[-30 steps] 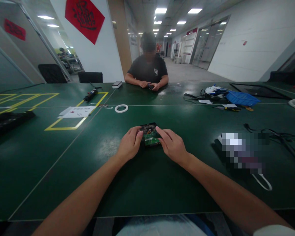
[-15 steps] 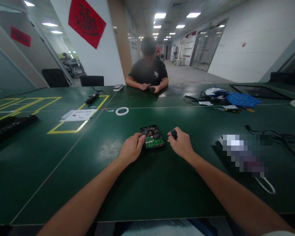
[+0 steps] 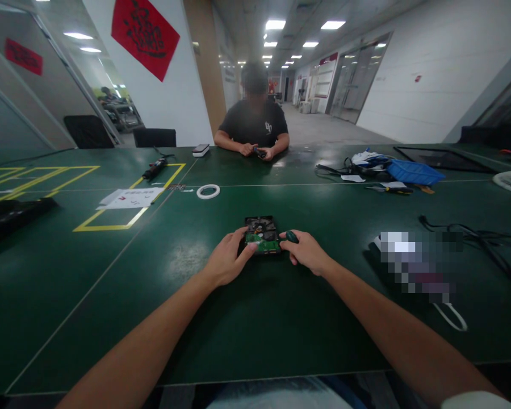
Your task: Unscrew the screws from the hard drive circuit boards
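Note:
A hard drive (image 3: 262,227) lies on the green table in front of me, its green circuit board facing up on the near part. My left hand (image 3: 229,259) grips its left side, with the thumb resting on the circuit board. Closed round the dark green handle of a screwdriver (image 3: 292,237), my right hand (image 3: 305,254) is at the drive's right edge. The screwdriver's shaft is too small to make out, so I cannot tell whether its tip touches the drive.
A roll of white tape (image 3: 208,191) and paper sheets (image 3: 132,198) lie beyond on the left. At the right are a blurred-out object (image 3: 413,264), black cables (image 3: 477,236) and a blue basket (image 3: 414,171). Across the table sits a person (image 3: 254,125) handling a small dark object.
My right hand has moved left with the screwdriver, up to the drive. The drive has turned slightly and sits straighter. My left thumb has come further over the circuit board.

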Motion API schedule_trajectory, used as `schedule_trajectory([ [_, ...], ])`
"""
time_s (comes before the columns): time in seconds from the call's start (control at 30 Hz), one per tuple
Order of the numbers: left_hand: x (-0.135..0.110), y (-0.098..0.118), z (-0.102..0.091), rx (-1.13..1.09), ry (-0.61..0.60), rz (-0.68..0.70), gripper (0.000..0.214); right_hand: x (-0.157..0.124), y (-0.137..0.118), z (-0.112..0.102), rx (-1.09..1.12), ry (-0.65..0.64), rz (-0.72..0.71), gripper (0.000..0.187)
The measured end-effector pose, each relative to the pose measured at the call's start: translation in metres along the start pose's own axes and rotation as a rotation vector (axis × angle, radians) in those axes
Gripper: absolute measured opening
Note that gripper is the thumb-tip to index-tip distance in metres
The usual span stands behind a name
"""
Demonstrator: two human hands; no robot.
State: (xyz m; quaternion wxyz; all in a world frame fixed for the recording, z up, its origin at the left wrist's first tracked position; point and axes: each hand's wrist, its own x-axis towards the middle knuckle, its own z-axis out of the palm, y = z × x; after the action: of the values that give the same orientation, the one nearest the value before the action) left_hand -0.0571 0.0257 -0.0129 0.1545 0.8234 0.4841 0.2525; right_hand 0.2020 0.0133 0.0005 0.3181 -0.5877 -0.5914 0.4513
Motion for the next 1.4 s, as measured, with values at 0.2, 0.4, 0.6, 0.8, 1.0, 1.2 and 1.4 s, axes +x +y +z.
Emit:
schedule_trajectory([
  [0.2,-0.001,0.002,0.011,0.040,-0.033,0.027,0.075,-0.003,-0.002,-0.005,-0.377,0.052,-0.161,0.024],
  [0.4,-0.007,0.023,0.020,0.175,0.028,-0.097,0.087,0.011,0.008,-0.049,-0.888,0.375,-0.242,0.019],
  [0.6,-0.009,0.043,0.031,0.260,0.058,-0.140,0.086,0.025,0.028,-0.083,-0.876,0.326,-0.014,0.018],
  [0.8,-0.005,0.047,0.041,0.311,0.057,-0.142,0.080,0.029,0.038,-0.090,-0.811,0.337,0.030,0.026],
  [1.0,0.008,0.051,0.050,0.331,0.094,-0.141,0.077,0.029,0.040,-0.090,-0.782,0.278,-0.058,0.017],
  [1.2,0.011,0.049,0.050,0.338,0.122,-0.167,0.063,0.031,0.044,-0.078,-0.807,0.185,-0.281,0.016],
  [1.4,0.003,0.036,0.038,0.353,0.099,-0.181,0.062,0.033,0.047,-0.071,-0.858,0.203,-0.278,0.015],
])
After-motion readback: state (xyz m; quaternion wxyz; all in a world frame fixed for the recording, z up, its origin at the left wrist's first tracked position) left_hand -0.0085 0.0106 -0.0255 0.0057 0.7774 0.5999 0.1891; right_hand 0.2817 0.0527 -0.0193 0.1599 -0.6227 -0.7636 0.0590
